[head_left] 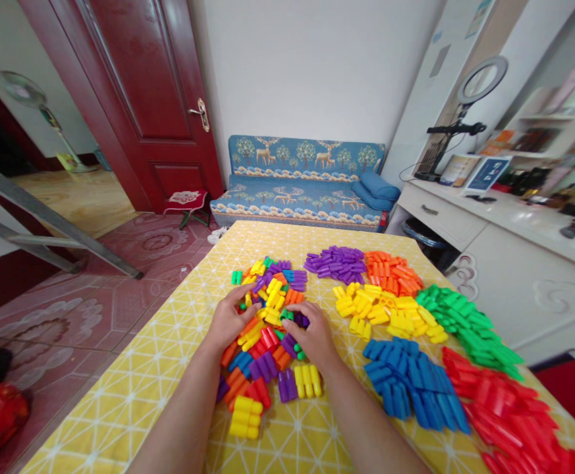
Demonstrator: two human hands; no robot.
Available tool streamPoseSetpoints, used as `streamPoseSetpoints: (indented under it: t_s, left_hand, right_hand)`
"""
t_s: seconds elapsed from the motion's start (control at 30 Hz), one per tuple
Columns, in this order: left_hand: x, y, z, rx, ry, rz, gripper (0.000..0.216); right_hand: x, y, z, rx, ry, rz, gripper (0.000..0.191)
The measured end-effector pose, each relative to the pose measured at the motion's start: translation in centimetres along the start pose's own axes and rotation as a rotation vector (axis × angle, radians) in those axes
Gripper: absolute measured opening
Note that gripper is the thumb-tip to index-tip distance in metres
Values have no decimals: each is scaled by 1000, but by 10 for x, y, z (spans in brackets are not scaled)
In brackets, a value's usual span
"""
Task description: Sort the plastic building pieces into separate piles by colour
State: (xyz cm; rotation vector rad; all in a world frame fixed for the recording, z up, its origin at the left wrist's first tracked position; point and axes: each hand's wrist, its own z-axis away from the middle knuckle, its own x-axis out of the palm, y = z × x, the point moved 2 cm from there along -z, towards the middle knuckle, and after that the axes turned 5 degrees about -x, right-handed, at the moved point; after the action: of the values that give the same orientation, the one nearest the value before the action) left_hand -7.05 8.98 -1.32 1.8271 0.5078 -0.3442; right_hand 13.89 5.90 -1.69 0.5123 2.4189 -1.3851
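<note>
A mixed pile of plastic building blocks [264,365] in several colours lies on the table between my forearms. My left hand [228,319] is at the pile's left side, thumb and forefinger spread apart over the blocks with nothing visible between them. At the pile's right side, my right hand [315,332] has its thumb and fingers closed around a small green block [286,315]. Beneath its fingers a dark purple block [301,320] partly shows. Yellow blocks [274,293] lie on top between both hands. Closest to me is another yellow block [246,417].
Single-colour heaps stand on the right: purple [336,263], orange [393,273], yellow [390,313], green [465,326], blue [413,382] and red [514,415]. A patterned yellow cloth [168,368] covers the table. Behind it is a blue sofa [297,191]; a white dresser [529,270] stands right.
</note>
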Motion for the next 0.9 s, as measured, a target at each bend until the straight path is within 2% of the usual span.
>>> streamPoseSetpoints:
  t_s: [0.27, 0.4, 0.73, 0.9]
  left_hand:
    - [1, -2, -1, 4, 6, 76, 24]
    - [1, -1, 1, -35, 17, 119, 21]
    - [-4, 2, 1, -102, 126, 252, 38]
    - [-6, -9, -2, -52, 196, 33, 41]
  right_hand:
    - [-1, -2, 0, -2, 1, -4, 19]
    - [0, -2, -1, 4, 1, -5, 19]
    - [0, -1, -1, 6, -2, -5, 19]
    - [0, -1, -1, 14, -7, -8, 20]
